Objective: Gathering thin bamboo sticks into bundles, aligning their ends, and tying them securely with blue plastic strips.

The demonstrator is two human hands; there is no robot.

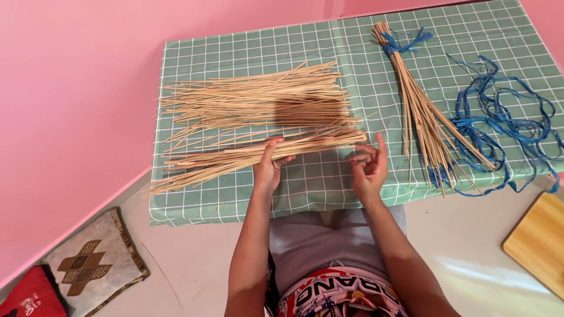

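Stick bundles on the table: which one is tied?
The tied bundle at right, bound with blue strips at its far end. The loose pile and the bunch in the left hand are unbound.

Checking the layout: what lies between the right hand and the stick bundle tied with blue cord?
In the head view, only bare green checked cloth separates the right hand from the tied stick bundle.

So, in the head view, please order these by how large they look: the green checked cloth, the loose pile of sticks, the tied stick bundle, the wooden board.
1. Green checked cloth
2. Loose pile of sticks
3. Tied stick bundle
4. Wooden board, but the picture edge cuts it off, so its place is unsure.
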